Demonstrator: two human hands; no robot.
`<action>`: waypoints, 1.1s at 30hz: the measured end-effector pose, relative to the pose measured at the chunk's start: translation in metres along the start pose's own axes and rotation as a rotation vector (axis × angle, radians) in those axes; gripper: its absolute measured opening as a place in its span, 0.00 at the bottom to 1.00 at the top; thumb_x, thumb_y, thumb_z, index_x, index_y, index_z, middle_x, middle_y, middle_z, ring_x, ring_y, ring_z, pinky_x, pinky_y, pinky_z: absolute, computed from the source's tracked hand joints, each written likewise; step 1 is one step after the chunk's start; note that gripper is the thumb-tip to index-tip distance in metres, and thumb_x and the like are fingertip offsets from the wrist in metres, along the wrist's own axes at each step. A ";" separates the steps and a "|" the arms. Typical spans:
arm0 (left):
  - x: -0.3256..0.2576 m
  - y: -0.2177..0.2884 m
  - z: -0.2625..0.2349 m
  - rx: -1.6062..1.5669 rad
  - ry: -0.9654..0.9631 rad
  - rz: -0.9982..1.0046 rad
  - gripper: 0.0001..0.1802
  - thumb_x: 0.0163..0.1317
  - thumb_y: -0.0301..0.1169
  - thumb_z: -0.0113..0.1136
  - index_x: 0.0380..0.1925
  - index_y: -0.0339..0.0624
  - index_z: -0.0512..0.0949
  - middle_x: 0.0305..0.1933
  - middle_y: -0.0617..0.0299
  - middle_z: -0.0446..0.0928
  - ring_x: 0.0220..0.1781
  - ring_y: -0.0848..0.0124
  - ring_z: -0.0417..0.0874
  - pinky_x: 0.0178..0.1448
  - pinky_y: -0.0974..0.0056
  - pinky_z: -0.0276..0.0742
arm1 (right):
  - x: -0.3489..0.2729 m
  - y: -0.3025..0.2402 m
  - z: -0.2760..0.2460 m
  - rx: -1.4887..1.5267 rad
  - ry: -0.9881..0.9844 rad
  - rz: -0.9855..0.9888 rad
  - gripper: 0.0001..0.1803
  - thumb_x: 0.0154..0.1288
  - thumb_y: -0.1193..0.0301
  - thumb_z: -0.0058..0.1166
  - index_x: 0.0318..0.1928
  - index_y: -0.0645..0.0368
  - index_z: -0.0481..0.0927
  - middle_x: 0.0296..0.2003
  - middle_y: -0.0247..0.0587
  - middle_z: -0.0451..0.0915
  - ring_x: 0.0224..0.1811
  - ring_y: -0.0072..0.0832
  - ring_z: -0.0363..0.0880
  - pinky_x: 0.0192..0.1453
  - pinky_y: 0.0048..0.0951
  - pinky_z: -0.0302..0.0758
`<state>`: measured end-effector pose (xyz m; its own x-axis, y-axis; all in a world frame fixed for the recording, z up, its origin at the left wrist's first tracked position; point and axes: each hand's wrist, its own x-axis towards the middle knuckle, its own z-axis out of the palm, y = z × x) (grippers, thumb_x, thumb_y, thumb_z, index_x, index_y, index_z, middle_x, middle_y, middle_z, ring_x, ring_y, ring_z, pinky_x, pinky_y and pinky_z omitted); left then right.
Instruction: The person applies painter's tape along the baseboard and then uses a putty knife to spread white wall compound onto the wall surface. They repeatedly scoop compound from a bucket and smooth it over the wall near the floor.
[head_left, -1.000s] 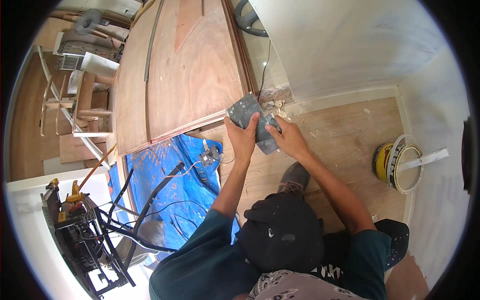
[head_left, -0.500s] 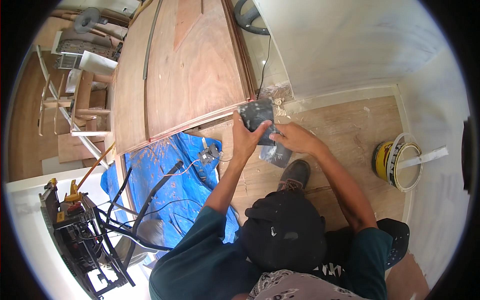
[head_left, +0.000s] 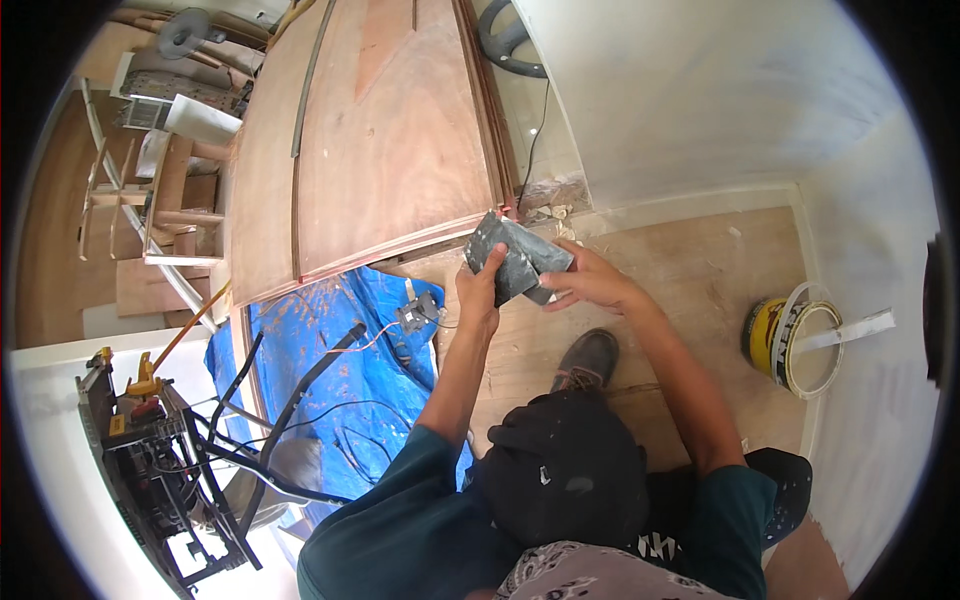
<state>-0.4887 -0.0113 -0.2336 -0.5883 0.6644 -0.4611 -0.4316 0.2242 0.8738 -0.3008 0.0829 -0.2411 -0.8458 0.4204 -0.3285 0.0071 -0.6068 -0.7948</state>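
My left hand (head_left: pixel 478 293) grips a dark, flat putty spreader (head_left: pixel 508 278) marked with pale smears, the thumb pressed on its face. In my right hand (head_left: pixel 592 278) is a second, greyer putty spreader (head_left: pixel 545 249), its fingers closed round the near right edge. The two spreaders overlap and appear to touch, held tilted above the floor near the corner of a plywood stack. The fingers under both spreaders are hidden.
The plywood stack (head_left: pixel 400 130) fills the far middle. A blue tarp (head_left: pixel 350 400) carries cables and a socket box (head_left: pixel 417 312). A black-framed machine (head_left: pixel 160 460) stands at the left. At the right, a yellow and black bucket (head_left: pixel 765 335) sits by the white wall (head_left: pixel 700 90).
The right hand's spreader has moved up from below the left one and now overlaps its far right side. The left spreader has tilted, and my left hand has shifted slightly nearer.
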 end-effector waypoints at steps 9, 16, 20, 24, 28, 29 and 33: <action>-0.009 0.015 0.022 0.314 -0.016 0.374 0.30 0.60 0.36 0.78 0.54 0.31 0.73 0.49 0.53 0.81 0.49 0.68 0.82 0.55 0.63 0.79 | 0.016 0.012 0.008 -0.206 0.309 -0.413 0.21 0.72 0.72 0.60 0.63 0.64 0.79 0.42 0.39 0.88 0.39 0.17 0.83 0.44 0.25 0.79; -0.010 0.014 0.031 0.365 0.083 0.563 0.28 0.62 0.35 0.76 0.52 0.32 0.69 0.46 0.53 0.79 0.46 0.68 0.81 0.52 0.63 0.79 | 0.019 0.020 0.010 -0.302 0.396 -0.440 0.21 0.72 0.72 0.60 0.63 0.61 0.81 0.33 0.34 0.87 0.29 0.13 0.72 0.32 0.24 0.72; -0.025 0.031 0.042 0.421 0.002 0.602 0.28 0.62 0.32 0.76 0.50 0.32 0.68 0.45 0.53 0.79 0.44 0.68 0.81 0.50 0.63 0.79 | 0.018 0.020 -0.002 -0.463 0.361 -0.456 0.22 0.69 0.72 0.60 0.62 0.63 0.81 0.28 0.37 0.85 0.24 0.17 0.69 0.30 0.27 0.71; -0.025 0.031 0.033 0.494 -0.054 0.683 0.27 0.62 0.32 0.76 0.49 0.32 0.67 0.43 0.54 0.79 0.44 0.69 0.81 0.49 0.64 0.79 | 0.008 0.009 0.004 -0.564 0.323 -0.319 0.22 0.67 0.72 0.61 0.60 0.65 0.81 0.30 0.45 0.86 0.26 0.21 0.76 0.33 0.29 0.75; -0.022 0.030 0.028 0.476 -0.091 0.631 0.27 0.62 0.32 0.76 0.49 0.33 0.67 0.43 0.54 0.79 0.44 0.70 0.80 0.49 0.64 0.79 | 0.011 0.011 0.005 -0.447 0.309 -0.453 0.21 0.67 0.71 0.61 0.58 0.67 0.82 0.37 0.49 0.88 0.35 0.24 0.84 0.42 0.28 0.79; -0.021 0.029 0.030 0.476 -0.062 0.603 0.27 0.62 0.32 0.76 0.49 0.33 0.68 0.44 0.54 0.79 0.44 0.70 0.80 0.50 0.65 0.78 | 0.013 0.010 0.008 -0.377 0.329 -0.441 0.21 0.67 0.71 0.62 0.58 0.67 0.82 0.39 0.50 0.88 0.37 0.25 0.85 0.43 0.29 0.80; -0.023 0.027 0.034 0.495 -0.029 0.625 0.27 0.62 0.33 0.76 0.50 0.33 0.69 0.45 0.55 0.78 0.45 0.70 0.79 0.51 0.65 0.78 | 0.009 -0.002 0.015 -0.403 0.325 -0.335 0.19 0.68 0.69 0.63 0.55 0.66 0.82 0.42 0.53 0.88 0.39 0.29 0.87 0.44 0.31 0.80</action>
<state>-0.4633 0.0037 -0.1941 -0.6002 0.7883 0.1353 0.3301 0.0900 0.9397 -0.3163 0.0776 -0.2345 -0.6316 0.7666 -0.1157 0.0240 -0.1298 -0.9913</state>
